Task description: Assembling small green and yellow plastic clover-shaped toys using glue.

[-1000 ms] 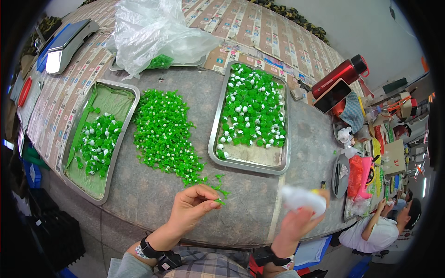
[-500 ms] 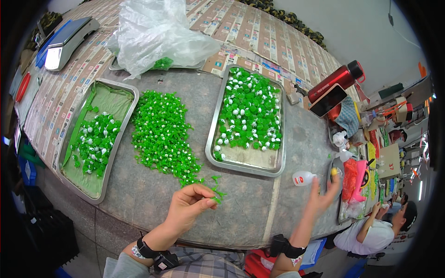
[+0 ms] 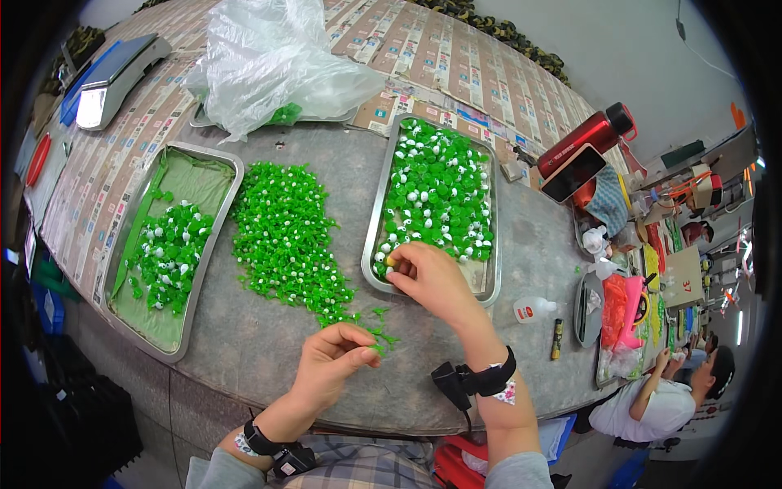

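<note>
My left hand (image 3: 330, 363) is closed in a pinch on a small green plastic piece (image 3: 378, 349), just above the table. Close by is the near end of a pile of small green pieces with pale dots (image 3: 285, 236). My right hand (image 3: 432, 281) reaches over the near left corner of a metal tray (image 3: 495, 285) filled with green and white beads (image 3: 436, 191). Its fingers are pinched together at the beads there, with something yellow at a fingertip. Whatever they grip is too small to make out. At the left, another metal tray (image 3: 230, 191) holds fewer green and white beads (image 3: 173, 253).
Right of the full tray lie a white squeeze bottle (image 3: 533, 310) and a small dark tube (image 3: 556, 339). A red flask (image 3: 582, 143) and a phone (image 3: 574, 173) stand farther back. Clear plastic bags (image 3: 273, 69) cover a tray behind. A scale (image 3: 122, 77) sits far left; a person (image 3: 652, 407) works at right.
My right hand has moved left from beside the squeeze bottle to the full tray's near left corner, its spread fingers closing. My left hand stays almost still with its green piece.
</note>
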### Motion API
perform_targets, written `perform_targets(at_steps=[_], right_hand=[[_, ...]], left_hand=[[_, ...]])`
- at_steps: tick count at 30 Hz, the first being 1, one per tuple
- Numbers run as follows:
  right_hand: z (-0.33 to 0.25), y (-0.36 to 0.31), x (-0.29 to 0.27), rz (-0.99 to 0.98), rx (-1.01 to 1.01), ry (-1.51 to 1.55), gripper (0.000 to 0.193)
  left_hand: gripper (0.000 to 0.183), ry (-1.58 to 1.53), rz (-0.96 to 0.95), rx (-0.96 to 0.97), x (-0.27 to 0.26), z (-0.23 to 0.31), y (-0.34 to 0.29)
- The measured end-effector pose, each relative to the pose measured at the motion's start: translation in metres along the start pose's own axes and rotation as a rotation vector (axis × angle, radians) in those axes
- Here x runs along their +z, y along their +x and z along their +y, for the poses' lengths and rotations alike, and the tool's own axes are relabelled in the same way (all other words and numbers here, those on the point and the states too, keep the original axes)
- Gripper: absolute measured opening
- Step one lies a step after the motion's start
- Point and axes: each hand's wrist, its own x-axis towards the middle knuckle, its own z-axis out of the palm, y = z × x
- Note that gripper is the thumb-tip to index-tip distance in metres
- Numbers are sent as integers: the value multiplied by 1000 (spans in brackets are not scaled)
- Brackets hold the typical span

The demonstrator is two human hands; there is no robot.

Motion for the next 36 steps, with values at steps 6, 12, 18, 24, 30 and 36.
perform_targets(at_steps=[6, 12, 18, 24, 30, 36], right_hand=[[-29, -46, -20, 62, 26, 202, 16], [-37, -88, 0, 27, 104, 522, 21], [-32, -102, 6, 16, 203, 773, 18], [-23, -107, 17, -24, 228, 1120, 19], [-34, -110, 19, 57, 281, 1136, 21], [-34, -110, 22, 87, 294, 1140, 21]], left_hand=[[8, -48, -106, 30, -7, 0, 0], [9, 80, -188, 28, 3, 0, 0], [9, 104, -219, 16, 0, -4, 0], [9, -3, -195, -74, 1, -4, -1], [9, -116, -167, -138, -1, -2, 1], [9, -163, -139, -144, -1, -4, 1]])
